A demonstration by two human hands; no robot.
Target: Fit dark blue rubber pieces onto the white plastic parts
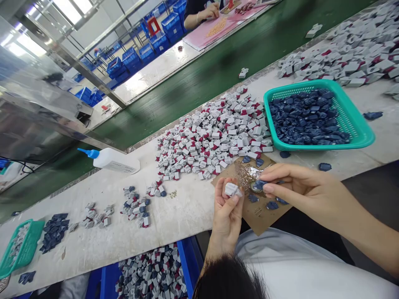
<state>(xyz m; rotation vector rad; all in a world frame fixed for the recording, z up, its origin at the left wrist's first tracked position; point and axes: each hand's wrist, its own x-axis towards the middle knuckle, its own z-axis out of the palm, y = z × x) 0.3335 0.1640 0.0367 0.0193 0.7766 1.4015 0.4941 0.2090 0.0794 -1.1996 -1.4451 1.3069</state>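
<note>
My left hand point(227, 207) is closed around a small light grey plastic piece point(232, 189), holding it up before the brown sheet. Between the thumb and fingers of my right hand point(293, 187) is a small dark blue plastic piece point(258, 185), held low over a shiny wet patch point(247, 173) on the brown sheet point(260, 222). A few more dark blue pieces point(272, 205) lie on the sheet around my right hand. The two held pieces are apart.
A teal basket point(358, 139) of dark blue pieces stands beyond my right hand. Heaped grey and maroon pieces point(212, 137) cover the table's middle. A white glue-type bottle point(116, 161) lies at left. Below the edge is a blue bin point(188, 259). Across the green belt point(174, 108), a person's hand point(209, 11) works.
</note>
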